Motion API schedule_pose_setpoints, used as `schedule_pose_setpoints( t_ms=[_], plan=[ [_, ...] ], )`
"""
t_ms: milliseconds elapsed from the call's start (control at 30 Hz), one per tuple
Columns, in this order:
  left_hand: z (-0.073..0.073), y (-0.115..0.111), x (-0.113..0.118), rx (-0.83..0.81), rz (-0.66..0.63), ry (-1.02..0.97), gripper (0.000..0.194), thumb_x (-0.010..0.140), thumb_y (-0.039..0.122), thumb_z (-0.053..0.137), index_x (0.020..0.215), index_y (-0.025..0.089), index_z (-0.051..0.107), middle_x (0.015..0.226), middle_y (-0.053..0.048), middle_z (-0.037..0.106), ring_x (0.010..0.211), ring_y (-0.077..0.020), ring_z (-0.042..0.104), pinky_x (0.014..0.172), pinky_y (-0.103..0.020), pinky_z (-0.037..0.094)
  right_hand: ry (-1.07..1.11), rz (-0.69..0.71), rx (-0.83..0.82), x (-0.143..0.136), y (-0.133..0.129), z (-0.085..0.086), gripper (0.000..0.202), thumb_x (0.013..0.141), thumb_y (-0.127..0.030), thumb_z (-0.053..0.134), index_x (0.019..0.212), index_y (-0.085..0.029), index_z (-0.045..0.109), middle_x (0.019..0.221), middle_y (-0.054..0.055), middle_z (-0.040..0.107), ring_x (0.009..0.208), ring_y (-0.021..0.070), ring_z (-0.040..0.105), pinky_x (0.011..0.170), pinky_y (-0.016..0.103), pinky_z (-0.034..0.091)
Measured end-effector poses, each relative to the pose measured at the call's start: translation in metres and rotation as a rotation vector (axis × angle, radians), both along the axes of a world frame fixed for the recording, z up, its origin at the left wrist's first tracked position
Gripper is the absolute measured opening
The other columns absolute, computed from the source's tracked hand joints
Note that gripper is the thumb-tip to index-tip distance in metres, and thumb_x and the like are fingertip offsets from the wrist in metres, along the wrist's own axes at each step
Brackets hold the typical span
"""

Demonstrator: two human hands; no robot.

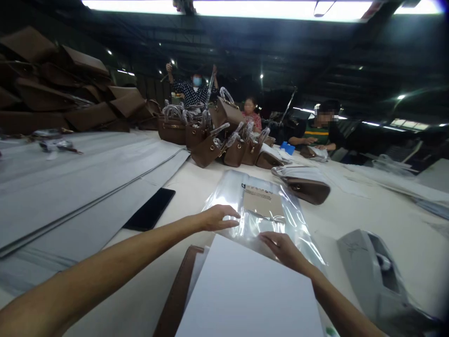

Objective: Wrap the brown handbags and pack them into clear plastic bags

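Observation:
A clear plastic bag (228, 187) with a printed tan panel (263, 204) lies flat on the table. My left hand (219, 217) is over its near left part, thumb and fingers apart. At the bag's near edge, the fingers of my right hand (282, 247) are closed together on the film; their grip is partly hidden. Directly in front of me is a large white sheet or board (249, 295), its far edge just below both hands. Beside and under its left side shows a brown bag piece (178, 290), mostly covered.
A black phone (150, 209) lies left of the bag. Brown handbags (203, 152) with wrapped handles stand at the back; more brown bags (66, 93) are piled left. A grey tape dispenser (372, 267) is at right. Several people (321, 133) are across the table.

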State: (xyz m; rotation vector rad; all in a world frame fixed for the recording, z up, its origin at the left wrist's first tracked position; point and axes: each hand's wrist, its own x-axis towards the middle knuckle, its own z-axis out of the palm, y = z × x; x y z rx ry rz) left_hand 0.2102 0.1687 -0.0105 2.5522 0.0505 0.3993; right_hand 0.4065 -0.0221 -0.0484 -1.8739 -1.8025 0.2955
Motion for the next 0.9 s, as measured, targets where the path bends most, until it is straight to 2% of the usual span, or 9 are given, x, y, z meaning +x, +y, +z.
schedule_pose_setpoints(
  t_ms=[167, 300, 367, 467, 533, 567, 667, 767, 900],
  plan=[
    [0.004, -0.013, 0.027, 0.156, -0.082, 0.066, 0.055, 0.076, 0.05, 0.059, 0.121, 0.02, 0.051, 0.121, -0.01, 0.054, 0.108, -0.0233, 0.052, 0.088, -0.032, 0.043, 0.074, -0.133, 0.077, -0.004, 0.021, 0.012, 0.026, 0.079, -0.039, 0.056, 0.063, -0.018, 0.056, 0.06, -0.001, 0.06, 0.055, 0.0129, 0.054, 0.051, 0.023, 0.041],
    [0.004, -0.022, 0.036, 0.25, -0.112, 0.097, 0.024, 0.083, 0.034, 0.053, 0.102, 0.022, 0.061, 0.109, -0.006, 0.06, 0.096, -0.0207, 0.056, 0.083, -0.032, 0.042, 0.088, -0.182, 0.164, -0.013, 0.021, 0.031, 0.027, 0.074, -0.04, 0.062, 0.061, -0.018, 0.054, 0.058, -0.002, 0.057, 0.056, 0.0117, 0.053, 0.053, 0.023, 0.042],
    [0.001, -0.022, 0.037, 0.268, -0.098, 0.101, 0.023, 0.088, 0.028, 0.043, 0.087, 0.019, 0.064, 0.093, -0.005, 0.063, 0.084, -0.0186, 0.058, 0.076, -0.03, 0.042, 0.067, -0.252, 0.236, -0.011, -0.001, 0.042, 0.023, 0.079, -0.039, 0.057, 0.07, -0.018, 0.057, 0.07, 0.0, 0.06, 0.066, 0.0122, 0.055, 0.063, 0.024, 0.044],
    [-0.003, -0.018, 0.037, 0.268, -0.076, 0.077, 0.031, 0.09, 0.03, 0.036, 0.081, 0.017, 0.063, 0.08, -0.004, 0.061, 0.074, -0.0169, 0.056, 0.067, -0.028, 0.041, -0.069, -0.351, 0.307, -0.006, -0.066, 0.045, 0.018, 0.085, -0.031, 0.05, 0.075, -0.017, 0.056, 0.076, 0.003, 0.058, 0.07, 0.0125, 0.054, 0.067, 0.026, 0.043],
    [-0.006, -0.015, 0.035, 0.261, -0.069, 0.055, 0.032, 0.091, 0.031, 0.035, 0.083, 0.017, 0.062, 0.079, -0.004, 0.061, 0.074, -0.016, 0.056, 0.066, -0.026, 0.041, -0.223, -0.266, 0.241, -0.008, -0.12, 0.031, 0.012, 0.086, -0.026, 0.049, 0.081, -0.017, 0.057, 0.081, 0.005, 0.06, 0.076, 0.0139, 0.056, 0.069, 0.027, 0.046],
    [-0.008, -0.014, 0.034, 0.257, -0.069, 0.046, 0.032, 0.091, 0.032, 0.035, 0.084, 0.017, 0.062, 0.08, -0.004, 0.061, 0.074, -0.0155, 0.056, 0.067, -0.026, 0.041, -0.285, -0.193, 0.16, -0.01, -0.145, 0.021, 0.013, 0.086, -0.025, 0.049, 0.093, -0.018, 0.058, 0.093, 0.008, 0.061, 0.088, 0.0162, 0.057, 0.076, 0.028, 0.047],
    [-0.015, -0.013, 0.034, 0.254, -0.069, 0.036, 0.032, 0.09, 0.033, 0.035, 0.087, 0.017, 0.062, 0.082, -0.004, 0.062, 0.075, -0.0146, 0.056, 0.068, -0.024, 0.042, -0.433, -0.141, -0.076, -0.02, -0.2, -0.012, 0.048, 0.084, -0.031, 0.052, 0.128, -0.017, 0.04, 0.13, 0.014, 0.044, 0.12, 0.025, 0.041, 0.094, 0.039, 0.043],
    [-0.02, -0.013, 0.035, 0.263, -0.063, 0.04, 0.035, 0.09, 0.036, 0.034, 0.09, 0.017, 0.063, 0.087, -0.005, 0.064, 0.078, -0.0154, 0.057, 0.07, -0.025, 0.043, -0.424, -0.215, -0.141, -0.033, -0.214, -0.026, 0.047, 0.087, -0.027, 0.047, 0.131, -0.016, 0.037, 0.13, 0.012, 0.045, 0.122, 0.0247, 0.038, 0.097, 0.042, 0.04],
    [-0.023, -0.011, 0.036, 0.283, -0.065, 0.022, 0.039, 0.09, 0.039, 0.031, 0.094, 0.017, 0.063, 0.094, -0.006, 0.065, 0.085, -0.0178, 0.059, 0.076, -0.028, 0.044, -0.213, -0.355, -0.146, -0.046, -0.202, -0.015, 0.039, 0.082, -0.013, 0.049, 0.121, -0.016, 0.048, 0.113, 0.01, 0.055, 0.106, 0.0219, 0.047, 0.092, 0.039, 0.043]
  ],
)
